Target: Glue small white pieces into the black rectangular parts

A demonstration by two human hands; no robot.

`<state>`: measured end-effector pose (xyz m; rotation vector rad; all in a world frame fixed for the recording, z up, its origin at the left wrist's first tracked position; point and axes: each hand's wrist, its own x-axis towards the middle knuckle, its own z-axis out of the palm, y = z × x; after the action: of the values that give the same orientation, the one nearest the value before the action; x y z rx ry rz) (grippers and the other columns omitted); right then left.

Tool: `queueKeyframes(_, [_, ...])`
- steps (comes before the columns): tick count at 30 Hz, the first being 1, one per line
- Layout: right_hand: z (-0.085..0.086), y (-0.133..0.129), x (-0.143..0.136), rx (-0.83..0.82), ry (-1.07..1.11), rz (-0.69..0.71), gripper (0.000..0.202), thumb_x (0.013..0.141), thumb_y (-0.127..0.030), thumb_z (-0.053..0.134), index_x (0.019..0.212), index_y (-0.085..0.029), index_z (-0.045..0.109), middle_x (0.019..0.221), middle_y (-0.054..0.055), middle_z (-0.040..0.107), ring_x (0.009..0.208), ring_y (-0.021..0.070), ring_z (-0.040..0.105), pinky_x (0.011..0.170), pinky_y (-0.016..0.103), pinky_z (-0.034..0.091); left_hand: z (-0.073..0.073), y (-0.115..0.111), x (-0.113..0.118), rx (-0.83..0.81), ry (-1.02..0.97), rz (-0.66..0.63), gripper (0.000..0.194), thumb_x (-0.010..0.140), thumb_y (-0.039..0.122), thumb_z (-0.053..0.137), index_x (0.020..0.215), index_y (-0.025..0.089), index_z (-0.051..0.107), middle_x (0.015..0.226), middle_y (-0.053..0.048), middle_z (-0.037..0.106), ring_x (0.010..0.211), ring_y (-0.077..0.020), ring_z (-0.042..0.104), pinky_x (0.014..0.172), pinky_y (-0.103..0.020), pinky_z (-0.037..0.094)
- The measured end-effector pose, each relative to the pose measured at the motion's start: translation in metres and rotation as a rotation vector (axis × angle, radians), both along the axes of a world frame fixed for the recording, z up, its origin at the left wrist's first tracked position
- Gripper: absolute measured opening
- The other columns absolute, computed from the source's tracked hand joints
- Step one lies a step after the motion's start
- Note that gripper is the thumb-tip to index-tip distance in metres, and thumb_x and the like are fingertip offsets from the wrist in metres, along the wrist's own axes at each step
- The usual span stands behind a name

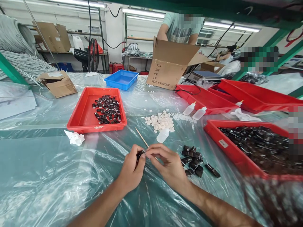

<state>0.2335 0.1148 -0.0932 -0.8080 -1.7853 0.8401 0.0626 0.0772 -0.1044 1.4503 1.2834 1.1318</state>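
Note:
My left hand (131,170) pinches a small black plastic part (140,154) between its fingertips. My right hand (168,164) meets it from the right, fingers closed on a thin wooden stick (142,137) whose end touches the part. A loose heap of the same black parts (193,160) lies just right of my right hand. Ahead of my hands sit a pile of small white pieces (161,121) and a small clear squeeze bottle (163,135) lying on its side.
A red tray (81,115) with several black parts stands at the left, a crumpled tissue (75,138) before it. A fuller red tray (233,151) is at the right. Two dropper bottles (194,111), a blue tray (121,78), cardboard boxes (169,64) and a person behind them lie beyond.

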Motion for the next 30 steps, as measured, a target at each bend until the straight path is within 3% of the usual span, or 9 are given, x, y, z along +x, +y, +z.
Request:
queueKeyframes(9, [0.007,0.000,-0.001,0.251,-0.089,-0.003,0.022,0.099,-0.016,0.070,0.109,-0.034,0.077,0.103,0.004,0.076,0.090,0.0218,0.078,0.083,0.035,0.068,0.001,0.001,0.001,-0.013,-0.001,-0.017,0.021,0.109,0.042,0.042,0.095,0.027,0.045,0.071,0.011,0.039,0.059,-0.0137,0.036,0.061,-0.031,0.031])
queueKeyframes(13, [0.013,0.007,0.005,-0.035,-0.025,0.093,0.006,0.103,-0.029,0.069,0.099,-0.028,0.074,0.103,0.005,0.071,0.095,0.0205,0.073,0.085,0.034,0.064,0.002,0.001,0.001,0.010,0.009,-0.044,0.025,0.110,0.046,0.044,0.097,0.026,0.048,0.071,0.010,0.041,0.059,-0.0137,0.037,0.060,-0.031,0.029])
queueKeyframes(16, [0.020,0.016,0.011,-0.346,0.053,0.251,0.020,0.102,-0.041,0.072,0.094,-0.022,0.074,0.103,0.005,0.065,0.095,0.0184,0.069,0.086,0.032,0.062,0.003,0.002,0.001,0.038,0.027,-0.054,0.025,0.110,0.048,0.044,0.102,0.025,0.052,0.075,0.008,0.047,0.061,-0.0143,0.040,0.062,-0.032,0.032])
queueKeyframes(19, [0.022,0.022,0.015,-0.542,0.116,0.376,0.026,0.099,-0.045,0.077,0.093,-0.019,0.075,0.106,0.004,0.061,0.095,0.0171,0.067,0.091,0.034,0.063,0.004,0.003,0.000,0.074,0.060,-0.050,0.025,0.110,0.046,0.043,0.106,0.024,0.055,0.084,0.004,0.058,0.068,-0.0158,0.047,0.067,-0.033,0.036])
queueKeyframes(24, [0.023,0.028,0.020,-0.710,0.179,0.441,0.029,0.093,-0.046,0.084,0.092,-0.019,0.076,0.105,0.003,0.059,0.095,0.0176,0.066,0.088,0.037,0.066,0.005,0.002,-0.001,0.046,0.098,-0.084,0.026,0.110,0.047,0.043,0.105,0.024,0.054,0.077,0.007,0.050,0.062,-0.0146,0.040,0.063,-0.032,0.032])
queueKeyframes(30, [0.026,0.037,0.027,-0.781,0.086,0.544,0.030,0.092,-0.047,0.085,0.089,-0.018,0.076,0.103,0.003,0.062,0.091,0.0148,0.068,0.085,0.034,0.068,0.014,0.000,-0.001,0.035,0.093,-0.175,0.028,0.110,0.047,0.043,0.100,0.023,0.053,0.074,0.008,0.046,0.060,-0.0132,0.037,0.060,-0.031,0.030])
